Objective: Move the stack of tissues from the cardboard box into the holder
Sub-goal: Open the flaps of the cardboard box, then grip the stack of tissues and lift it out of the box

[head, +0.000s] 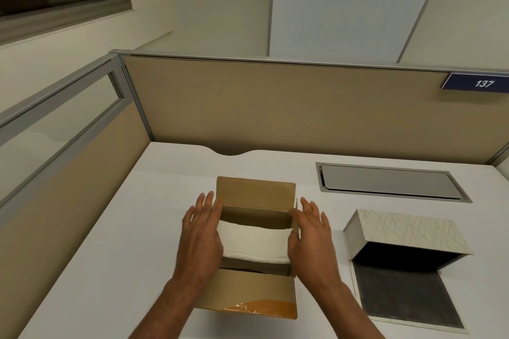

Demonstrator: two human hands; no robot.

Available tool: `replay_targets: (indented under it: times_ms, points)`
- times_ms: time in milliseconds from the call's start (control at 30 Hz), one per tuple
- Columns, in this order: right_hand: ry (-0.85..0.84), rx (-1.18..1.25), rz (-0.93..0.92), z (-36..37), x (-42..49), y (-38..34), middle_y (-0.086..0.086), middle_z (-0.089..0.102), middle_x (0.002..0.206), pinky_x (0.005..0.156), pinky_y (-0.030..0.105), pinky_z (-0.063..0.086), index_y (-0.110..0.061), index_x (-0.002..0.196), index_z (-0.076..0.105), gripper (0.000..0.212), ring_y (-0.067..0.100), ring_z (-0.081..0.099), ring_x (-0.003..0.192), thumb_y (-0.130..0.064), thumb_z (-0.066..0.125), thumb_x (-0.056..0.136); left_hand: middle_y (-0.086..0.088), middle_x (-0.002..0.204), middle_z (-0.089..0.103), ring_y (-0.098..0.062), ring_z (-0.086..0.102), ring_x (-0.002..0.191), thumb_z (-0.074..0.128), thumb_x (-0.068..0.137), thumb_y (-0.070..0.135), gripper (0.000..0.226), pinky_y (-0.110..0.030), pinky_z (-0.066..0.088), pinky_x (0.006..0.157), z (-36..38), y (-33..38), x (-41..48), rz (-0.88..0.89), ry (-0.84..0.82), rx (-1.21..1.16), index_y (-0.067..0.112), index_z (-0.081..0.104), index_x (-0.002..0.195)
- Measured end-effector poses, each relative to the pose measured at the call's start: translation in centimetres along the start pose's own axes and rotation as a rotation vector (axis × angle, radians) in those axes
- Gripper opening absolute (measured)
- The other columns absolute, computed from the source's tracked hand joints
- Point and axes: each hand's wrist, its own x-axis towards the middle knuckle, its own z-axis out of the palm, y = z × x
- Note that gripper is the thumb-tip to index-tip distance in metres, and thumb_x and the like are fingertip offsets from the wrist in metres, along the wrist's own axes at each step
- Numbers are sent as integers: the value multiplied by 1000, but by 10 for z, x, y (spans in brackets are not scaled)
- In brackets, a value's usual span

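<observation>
Thumbs hidden inside the cardboard box (256,294); left hand (199,239) and right hand (311,242) flank the tissues (254,242), fingers straight; actual grip unclear.

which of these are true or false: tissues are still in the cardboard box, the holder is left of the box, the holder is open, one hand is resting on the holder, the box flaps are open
1. The stack of tissues is still in the cardboard box. True.
2. The holder sits left of the box. False: it is on the right side of the box, apart from it, on the desk.
3. The holder is open. True: its patterned lid is lifted and the dark inside shows.
4. One hand rests on the holder. False: the left hand and right hand are both at the ends of the tissue stack in the box.
5. The box flaps are open. True.
</observation>
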Motion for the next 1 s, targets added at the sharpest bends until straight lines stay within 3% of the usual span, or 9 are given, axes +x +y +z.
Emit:
replay_targets:
  times_ms: [133,267,333,400,433,533,667,800,1000]
  points:
    - [-54,-153,-37,-14,-9,30,6,22,164,122,42,-8,-20,147,43,50,27,11,154,-21,54,99,-15,157,35,-36,26,148,74,74,-3,77,-53,22,120,-15,-21,0,22,9,162,10,45,144]
    - [-76,-186,-15,-10,-26,42,9,28,161,124,49,-1,-17,141,51,44,31,16,152,-30,53,99,-22,156,33,-42,23,148,75,77,12,66,-59,16,121,-16,-39,-8,-18,-38,324,3,51,138]
    - [-76,-171,46,-1,-34,40,7,28,162,125,49,-2,-17,145,46,50,29,15,153,-41,39,101,-21,160,26,-39,16,151,52,93,30,56,-55,7,123,-11,-42,-12,-50,-66,362,5,44,143]
    - [-152,-175,145,10,-39,39,4,12,167,122,43,-11,-20,154,26,67,25,4,154,-57,24,98,-16,164,15,-34,6,153,23,98,45,62,-49,-3,124,-5,-38,-14,-140,-163,390,11,29,151]
    - [-191,-165,193,16,-41,40,3,6,168,121,42,-12,-21,156,16,74,25,0,154,-64,21,95,-14,166,10,-32,2,154,19,100,48,63,-48,-4,124,-1,-38,-14,-183,-202,384,14,22,153]
    - [-279,12,322,27,-44,38,4,7,168,123,45,6,-20,156,8,82,27,10,154,-67,31,93,-11,166,11,-31,8,153,27,101,48,64,-46,5,125,10,-35,-16,-285,-291,260,14,14,154]
    - [-334,262,443,33,-45,29,4,27,162,115,49,37,-20,154,13,72,31,37,144,-55,41,97,-11,154,39,-32,44,138,35,103,35,50,-45,39,113,17,-32,-20,-404,-295,-18,13,28,147]
    - [-327,440,497,38,-45,23,5,39,156,111,46,42,-21,153,23,61,29,46,137,-48,38,100,-10,135,60,-28,60,120,35,104,28,40,-43,52,103,20,-30,-25,-446,-244,-231,13,42,140]
    - [-289,557,553,44,-44,22,6,41,155,112,52,41,-19,152,29,57,31,45,137,-44,37,101,-12,134,61,-29,60,120,36,103,27,38,-43,51,104,26,-32,-26,-466,-194,-288,11,47,137]
